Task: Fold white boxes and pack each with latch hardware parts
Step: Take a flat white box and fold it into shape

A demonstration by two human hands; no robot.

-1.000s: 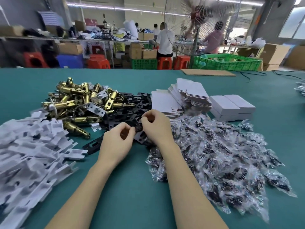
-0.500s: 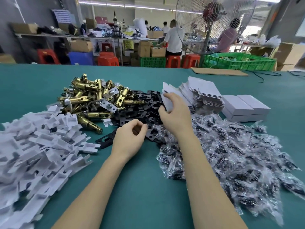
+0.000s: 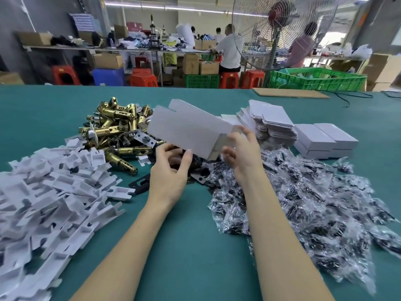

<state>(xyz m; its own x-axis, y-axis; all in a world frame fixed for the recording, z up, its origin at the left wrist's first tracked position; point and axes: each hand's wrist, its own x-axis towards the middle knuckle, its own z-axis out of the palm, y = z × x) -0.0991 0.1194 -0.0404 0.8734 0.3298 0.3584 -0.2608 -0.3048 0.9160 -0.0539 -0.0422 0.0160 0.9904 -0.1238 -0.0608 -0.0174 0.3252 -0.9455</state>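
Note:
A flat white box blank [image 3: 188,129] hangs tilted above the table centre. My right hand [image 3: 243,153] grips its right end. My left hand [image 3: 171,170] is under its lower edge, fingers spread and touching it, with dark plates showing in the palm. Behind lie brass latch bolts [image 3: 117,127] in a heap and black strike plates [image 3: 141,183]. A stack of flat box blanks [image 3: 271,120] sits right of centre, with two folded white boxes [image 3: 325,140] beside it.
White card inserts [image 3: 50,203] are piled at the left. Clear bags of dark screws [image 3: 303,205] cover the right. The green table [image 3: 195,246] runs far back, bearing a cardboard sheet [image 3: 290,93]. Beyond stand a fan [image 3: 280,33], green crates, stools and people.
My right hand reached to the stack of blanks, took one and carried it left over the centre. My left hand rose from the black plates to meet the blank's lower edge.

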